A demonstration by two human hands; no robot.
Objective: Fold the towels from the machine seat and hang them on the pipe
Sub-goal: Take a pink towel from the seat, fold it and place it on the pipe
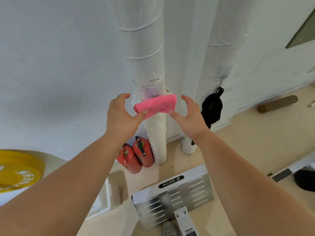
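A folded pink towel (156, 104) hangs across a small metal hook (154, 95) on the white wrapped pipe (144, 48) straight ahead. My left hand (121, 116) is at the towel's left end, fingers spread and curled above it, the thumb tip touching its lower edge. On the other side, my right hand (189, 116) mirrors this, its thumb against the towel's lower right corner and its fingers apart. Neither hand closes around the cloth. The machine seat is out of view.
A second wrapped pipe (219, 48) stands to the right with a black bag (212, 108) hanging on it. Two red fire extinguishers (136, 155) sit at the pipe's foot. Below are a metal machine footplate (173, 196), a yellow weight plate (15, 169) and a brown roller (277, 103).
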